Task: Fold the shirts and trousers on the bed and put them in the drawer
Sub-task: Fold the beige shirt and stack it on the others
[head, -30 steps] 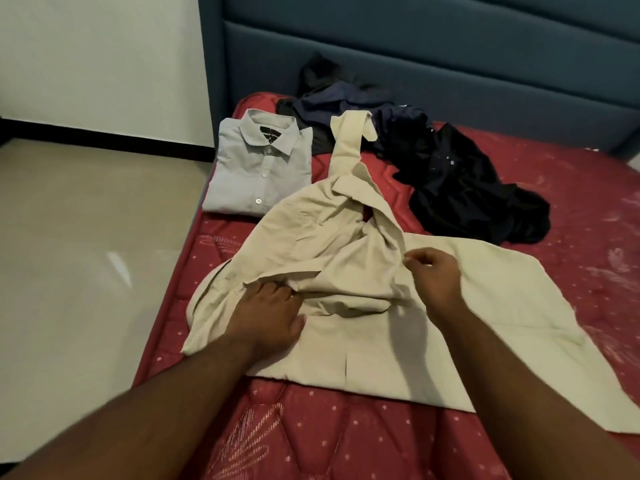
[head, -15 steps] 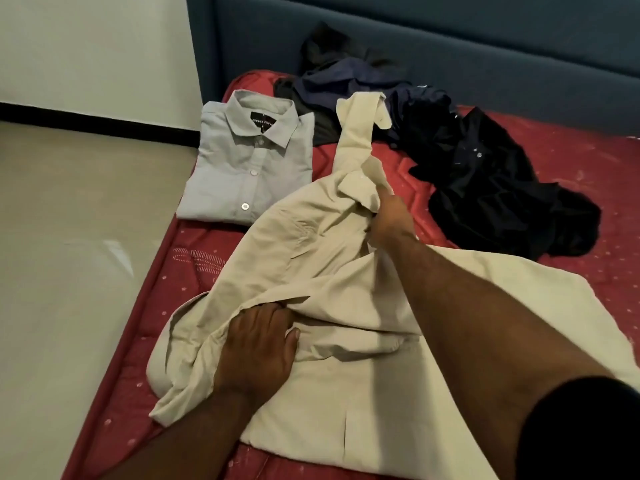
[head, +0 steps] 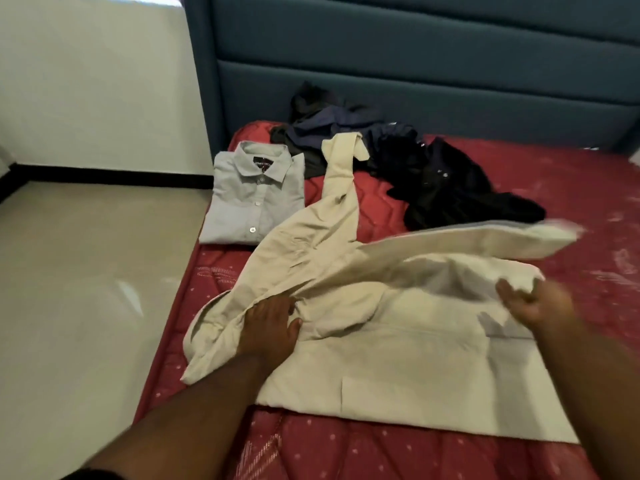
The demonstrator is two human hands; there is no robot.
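A beige shirt (head: 398, 341) lies spread on the red mattress (head: 346, 452), crumpled at its left side. My left hand (head: 270, 327) presses flat on the bunched cloth near the shirt's left edge. My right hand (head: 533, 303) is blurred at the shirt's right shoulder, palm up with fingers relaxed, and grips nothing that I can see. One beige sleeve (head: 485, 240) stretches out to the right, blurred and apart from that hand. The other sleeve (head: 341, 174) runs up toward the headboard. A folded grey shirt (head: 252, 199) sits at the bed's left edge.
A heap of dark navy and black clothes (head: 433, 181) lies at the head of the bed by the blue padded headboard (head: 415, 64). The beige floor (head: 86, 289) drops off left of the mattress edge. No drawer is in view.
My right hand drew back from the far sleeve area to the shirt's right side, and a sleeve swung out to the right. My left hand stayed pressed on the cloth.
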